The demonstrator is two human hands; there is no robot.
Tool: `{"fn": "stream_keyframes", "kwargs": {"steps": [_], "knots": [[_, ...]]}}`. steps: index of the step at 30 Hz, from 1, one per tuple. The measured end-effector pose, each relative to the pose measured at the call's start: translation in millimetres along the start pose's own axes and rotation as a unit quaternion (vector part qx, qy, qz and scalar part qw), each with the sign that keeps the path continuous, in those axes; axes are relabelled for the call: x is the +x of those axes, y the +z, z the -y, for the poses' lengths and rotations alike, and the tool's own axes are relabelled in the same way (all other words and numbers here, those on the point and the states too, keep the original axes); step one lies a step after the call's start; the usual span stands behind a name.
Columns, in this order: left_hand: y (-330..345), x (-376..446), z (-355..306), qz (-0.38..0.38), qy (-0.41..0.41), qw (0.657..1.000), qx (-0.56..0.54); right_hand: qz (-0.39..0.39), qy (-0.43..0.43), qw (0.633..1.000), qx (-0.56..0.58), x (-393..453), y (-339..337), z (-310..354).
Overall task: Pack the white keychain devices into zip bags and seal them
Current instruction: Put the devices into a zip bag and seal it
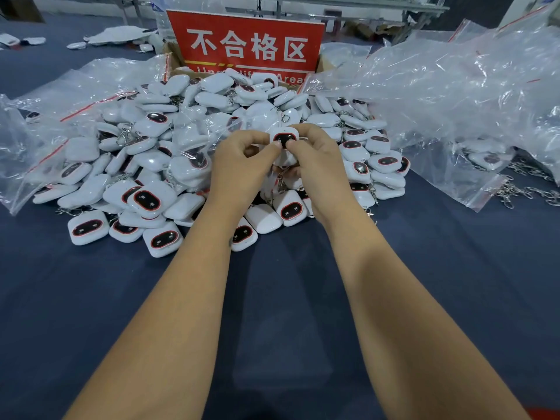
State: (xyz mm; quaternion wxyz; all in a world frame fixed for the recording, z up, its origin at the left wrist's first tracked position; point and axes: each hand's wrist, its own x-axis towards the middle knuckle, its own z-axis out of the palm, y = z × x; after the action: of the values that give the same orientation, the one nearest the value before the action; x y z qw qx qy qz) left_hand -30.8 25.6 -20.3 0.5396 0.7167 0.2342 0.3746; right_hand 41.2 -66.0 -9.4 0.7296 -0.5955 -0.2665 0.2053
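Both my hands meet over a big heap of white keychain devices [151, 204], each with a dark oval screen ringed in red. My left hand [242, 165] and my right hand [315, 165] pinch one white device [284, 137] between thumbs and fingertips, its screen facing me. A thin clear zip bag [260, 122] seems to lie around or just behind that device; I cannot tell whether the device is inside it. Its metal clasp hangs below, half hidden by my fingers.
Clear zip bags with red seal strips lie in piles at the left [60, 95] and right [454, 95]. A red sign [247, 45] stands in a cardboard box behind the heap. Loose metal chains [527, 189] lie at the right. Dark blue tablecloth [272, 298] covers the near table.
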Motion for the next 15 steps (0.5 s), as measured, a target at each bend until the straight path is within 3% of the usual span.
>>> {"fn": "stream_keyframes", "kwargs": {"steps": [15], "knots": [[0.5, 0.2, 2.2, 0.019, 0.004, 1.0, 0.008, -0.003, 0.004, 1.0, -0.014, 0.7, 1.8, -3.6]]}}
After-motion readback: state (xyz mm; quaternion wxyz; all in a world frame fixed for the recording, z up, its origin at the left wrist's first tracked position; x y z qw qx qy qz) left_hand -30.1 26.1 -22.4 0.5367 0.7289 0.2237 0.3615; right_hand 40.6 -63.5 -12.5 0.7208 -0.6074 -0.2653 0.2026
